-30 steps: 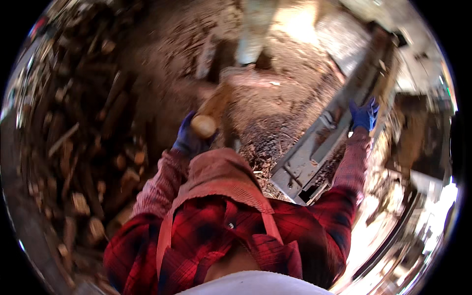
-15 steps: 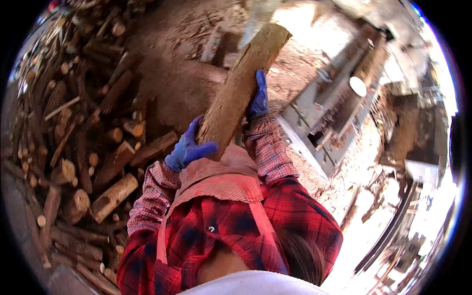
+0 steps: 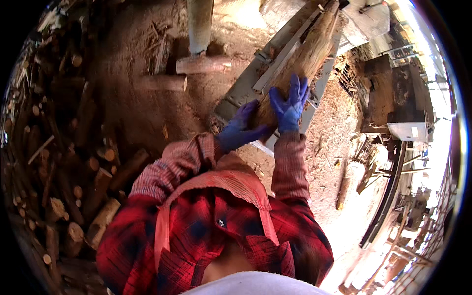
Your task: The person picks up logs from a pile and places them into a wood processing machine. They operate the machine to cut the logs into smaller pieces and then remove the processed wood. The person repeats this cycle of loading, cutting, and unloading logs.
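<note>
A thick brown log (image 3: 282,81) lies lengthwise along a grey metal trough (image 3: 275,54) ahead and to the right. Its near end is cupped by my left hand (image 3: 242,129), in a blue glove, with the thumb and fingers apart on either side of the wood. My right hand (image 3: 289,105), also blue-gloved, lies over the log from above, its fingers splayed across the bark and along the right side. Both hands touch the wood close to the near end. The undersides of the log and of the hands are hidden.
Cut logs (image 3: 101,221) are heaped along the left. Ahead stands a grey post (image 3: 200,27), with a short log (image 3: 204,64) by its foot and another log (image 3: 162,82) nearer. Beyond the trough at right is a brown box-like structure (image 3: 396,93). Wood chips litter the ground.
My hands have moved rightward with the log, bringing it from in front of my body onto the trough. My right hand now lies over its top. My view has turned rightward.
</note>
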Tool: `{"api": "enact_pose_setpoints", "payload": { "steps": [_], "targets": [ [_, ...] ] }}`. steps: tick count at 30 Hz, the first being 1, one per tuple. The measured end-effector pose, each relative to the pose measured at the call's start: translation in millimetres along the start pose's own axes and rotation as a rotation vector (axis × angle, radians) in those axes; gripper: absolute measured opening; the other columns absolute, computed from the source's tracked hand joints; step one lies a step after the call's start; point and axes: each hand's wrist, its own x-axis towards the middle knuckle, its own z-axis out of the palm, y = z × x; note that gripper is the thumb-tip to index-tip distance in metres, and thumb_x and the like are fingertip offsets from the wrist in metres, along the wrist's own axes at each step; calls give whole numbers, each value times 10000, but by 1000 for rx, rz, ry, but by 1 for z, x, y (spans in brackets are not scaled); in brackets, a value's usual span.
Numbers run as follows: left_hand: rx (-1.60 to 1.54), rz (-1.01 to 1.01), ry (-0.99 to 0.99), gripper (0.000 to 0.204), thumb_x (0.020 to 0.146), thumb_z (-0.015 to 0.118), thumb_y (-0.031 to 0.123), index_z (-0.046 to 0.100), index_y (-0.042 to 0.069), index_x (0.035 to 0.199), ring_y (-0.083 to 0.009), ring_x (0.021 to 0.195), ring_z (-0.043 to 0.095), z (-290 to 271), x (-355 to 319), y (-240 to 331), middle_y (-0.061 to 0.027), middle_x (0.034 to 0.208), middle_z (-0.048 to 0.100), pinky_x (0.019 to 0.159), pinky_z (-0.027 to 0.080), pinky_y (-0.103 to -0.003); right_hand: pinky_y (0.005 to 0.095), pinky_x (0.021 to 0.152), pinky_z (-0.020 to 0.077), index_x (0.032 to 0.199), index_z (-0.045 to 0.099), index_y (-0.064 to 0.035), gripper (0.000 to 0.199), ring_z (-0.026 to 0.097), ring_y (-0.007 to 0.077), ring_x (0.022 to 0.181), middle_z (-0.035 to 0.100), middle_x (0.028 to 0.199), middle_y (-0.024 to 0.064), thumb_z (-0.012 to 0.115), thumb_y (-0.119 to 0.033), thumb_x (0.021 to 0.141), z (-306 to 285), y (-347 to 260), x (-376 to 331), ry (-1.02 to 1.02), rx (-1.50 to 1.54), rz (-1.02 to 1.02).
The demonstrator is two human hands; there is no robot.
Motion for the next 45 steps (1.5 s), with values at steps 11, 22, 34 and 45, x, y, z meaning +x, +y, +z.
{"api": "enact_pose_setpoints", "payload": {
  "steps": [11,22,34,45],
  "targets": [
    [129,-278,139,771,822,660,471,378,9,1371,-294,1282,409,-179,-64,-12,-200,1370,439,1072,310,-363,412,1073,318,1268,484,76,681,371,335,1309,382,1401,261,682,-390,813,61,-4,41,-425,-75,128],
    [-8,-402,490,601,829,674,414,512,14,1247,-238,1148,534,-470,-125,-28,-158,1240,569,978,403,-374,393,1000,385,1163,538,91,559,502,361,1175,542,1225,251,744,-255,775,334,-370,87,-883,577,-545],
    [-144,-860,1163,667,745,715,435,560,-2,1225,-284,1154,545,-846,-241,-315,-164,1237,580,930,453,-382,432,984,397,1133,557,77,611,522,395,1114,560,1166,272,740,-345,731,622,-588,176,-1161,531,-532],
    [-417,-1061,1701,545,764,712,389,597,-4,1124,-284,894,611,-1039,-337,-405,-156,1030,640,798,480,-392,402,1065,341,1381,362,7,961,411,349,1286,426,1377,241,758,-504,669,892,-955,212,-1619,560,-759]
  ]
}}
